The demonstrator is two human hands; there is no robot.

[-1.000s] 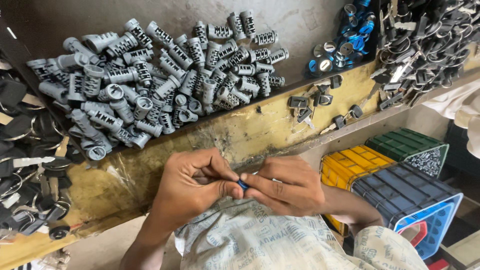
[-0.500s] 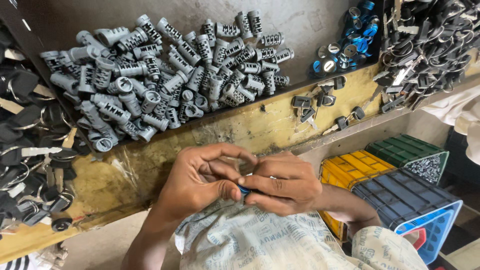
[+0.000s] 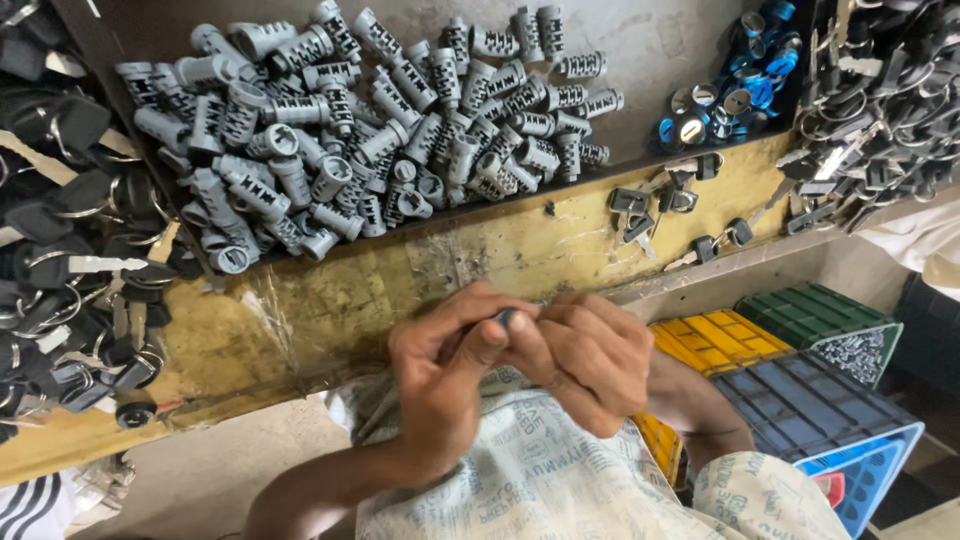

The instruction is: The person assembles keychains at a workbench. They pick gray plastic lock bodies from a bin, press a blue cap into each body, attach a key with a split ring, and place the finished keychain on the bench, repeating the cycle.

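Yellow, scuffed tabletop (image 3: pixel 480 265) runs across my view, with a heap of grey ribbed cylinders (image 3: pixel 370 120) on the dark tray behind it, black-headed keys on rings (image 3: pixel 70 270) to the left, and blue and silver caps (image 3: pixel 725 95) to the right. A few loose keys (image 3: pixel 660 215) lie on the yellow edge. Coloured plastic crates (image 3: pixel 800 370) sit below, right of my lap.

My left hand (image 3: pixel 445 375) and right hand (image 3: pixel 585 360) meet over my lap, in front of the tabletop edge. Fingers (image 3: pixel 480 345) of both hands are closed together on one small dark part (image 3: pixel 507 317); only its tip shows between the thumbs.

Assessment: the part looks rigid, light and hard, likely metal or hard plastic. It is small enough to slip, so a pinch at its sides with fingertips suits it; a loose hold risks dropping it into the cloth (image 3: pixel 560 480) below.

Orientation: the visible end points up and away from me, toward the tabletop. Its long axis cannot be determined; my fingers cover most of it.
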